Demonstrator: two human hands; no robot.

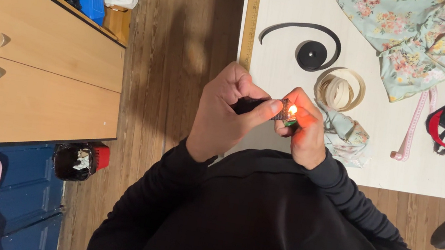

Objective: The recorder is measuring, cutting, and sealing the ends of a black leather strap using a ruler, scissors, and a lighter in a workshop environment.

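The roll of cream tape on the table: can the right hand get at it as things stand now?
Probably not at once: the cream tape roll lies close with nothing between, but the right hand is busy gripping a lit lighter.

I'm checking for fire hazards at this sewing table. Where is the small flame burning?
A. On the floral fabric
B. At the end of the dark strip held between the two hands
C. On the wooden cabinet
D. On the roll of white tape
B: the flame glows at the tip of the dark strip pinched by the left hand, above the lighter in the right hand, off the floral fabric.
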